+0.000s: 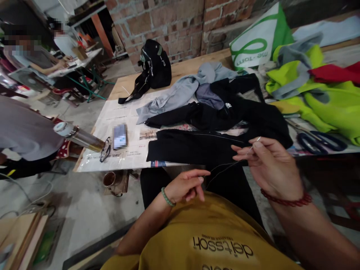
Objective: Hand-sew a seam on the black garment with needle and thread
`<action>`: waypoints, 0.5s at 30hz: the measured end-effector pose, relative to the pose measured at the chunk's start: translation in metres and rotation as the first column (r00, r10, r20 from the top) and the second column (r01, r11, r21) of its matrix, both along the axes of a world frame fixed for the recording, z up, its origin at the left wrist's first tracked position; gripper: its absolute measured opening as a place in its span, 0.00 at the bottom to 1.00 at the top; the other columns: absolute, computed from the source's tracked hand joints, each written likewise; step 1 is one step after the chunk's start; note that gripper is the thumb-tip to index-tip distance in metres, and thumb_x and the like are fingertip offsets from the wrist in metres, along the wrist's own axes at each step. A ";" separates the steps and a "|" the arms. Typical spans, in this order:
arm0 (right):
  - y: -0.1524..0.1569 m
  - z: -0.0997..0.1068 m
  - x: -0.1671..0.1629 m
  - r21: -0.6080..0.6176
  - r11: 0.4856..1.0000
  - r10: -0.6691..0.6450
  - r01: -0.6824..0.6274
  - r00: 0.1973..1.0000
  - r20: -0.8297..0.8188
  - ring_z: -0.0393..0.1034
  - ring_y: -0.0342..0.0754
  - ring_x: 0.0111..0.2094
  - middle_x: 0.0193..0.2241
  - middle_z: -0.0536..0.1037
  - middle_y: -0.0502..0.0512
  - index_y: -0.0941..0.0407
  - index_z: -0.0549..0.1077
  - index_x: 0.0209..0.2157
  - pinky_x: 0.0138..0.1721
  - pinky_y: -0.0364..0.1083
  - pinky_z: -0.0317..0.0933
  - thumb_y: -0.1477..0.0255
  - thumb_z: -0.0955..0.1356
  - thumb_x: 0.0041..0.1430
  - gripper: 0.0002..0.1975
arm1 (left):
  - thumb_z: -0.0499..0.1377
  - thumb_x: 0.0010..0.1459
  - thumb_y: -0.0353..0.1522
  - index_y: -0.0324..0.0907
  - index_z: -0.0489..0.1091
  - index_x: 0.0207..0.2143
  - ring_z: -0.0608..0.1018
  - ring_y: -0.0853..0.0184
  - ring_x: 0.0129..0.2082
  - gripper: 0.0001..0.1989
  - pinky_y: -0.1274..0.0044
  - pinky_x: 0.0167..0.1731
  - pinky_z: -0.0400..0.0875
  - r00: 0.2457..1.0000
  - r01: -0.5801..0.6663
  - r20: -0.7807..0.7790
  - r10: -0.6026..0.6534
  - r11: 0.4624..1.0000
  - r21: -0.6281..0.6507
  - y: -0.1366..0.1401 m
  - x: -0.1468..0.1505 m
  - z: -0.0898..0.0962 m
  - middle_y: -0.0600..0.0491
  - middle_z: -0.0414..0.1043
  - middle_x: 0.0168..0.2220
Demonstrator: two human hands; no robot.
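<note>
My right hand (pixel 272 168), with a red bead bracelet, pinches a thin, bright needle (pixel 259 138) between thumb and fingertips. A fine thread (pixel 222 164) runs from there towards my left hand (pixel 187 185), sagging in a loop over my dark trousers. My left hand wears a green bead bracelet; its thumb presses against the curled fingers at the thread while the index finger points out. Just beyond both hands lies a black garment (pixel 180 146) with sleeves spread on the newspaper-covered table (pixel 95 153).
Large scissors (pixel 315 140) lie right, below yellow-green clothing (pixel 323 101). A grey garment (pixel 180 90), black bag (pixel 157 63) and green-white bag (pixel 258 41) sit farther back. Phone (pixel 120 135), glasses (pixel 105 150) and a tilted-looking flask (pixel 80 137) are left. People (pixel 28 123) sit nearby.
</note>
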State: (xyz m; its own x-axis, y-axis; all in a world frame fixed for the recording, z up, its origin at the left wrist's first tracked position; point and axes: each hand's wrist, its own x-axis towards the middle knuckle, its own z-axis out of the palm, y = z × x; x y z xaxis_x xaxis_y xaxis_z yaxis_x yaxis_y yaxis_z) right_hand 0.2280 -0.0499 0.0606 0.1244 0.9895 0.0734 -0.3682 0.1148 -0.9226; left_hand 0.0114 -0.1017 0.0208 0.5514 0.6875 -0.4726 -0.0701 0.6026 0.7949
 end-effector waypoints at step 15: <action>-0.010 0.014 -0.019 -0.025 0.976 0.215 -0.215 0.977 -0.004 0.73 0.43 0.24 0.20 0.75 0.45 0.51 0.69 0.33 0.55 0.57 0.59 0.64 0.69 0.54 0.08 | 0.64 0.47 0.34 0.42 0.58 0.57 0.68 0.76 0.20 0.34 0.83 0.23 0.62 0.938 -0.051 -0.287 0.194 0.897 0.439 0.000 0.032 0.017 0.56 0.72 0.24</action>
State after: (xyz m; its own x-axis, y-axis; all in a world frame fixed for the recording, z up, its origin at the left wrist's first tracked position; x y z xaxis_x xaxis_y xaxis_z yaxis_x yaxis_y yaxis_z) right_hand 0.2088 -0.0604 0.0749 -0.0912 0.9946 0.0486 -0.3831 0.0100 -0.9237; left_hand 0.0431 -0.1016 0.0378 0.3203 0.9114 -0.2584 0.1759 0.2109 0.9616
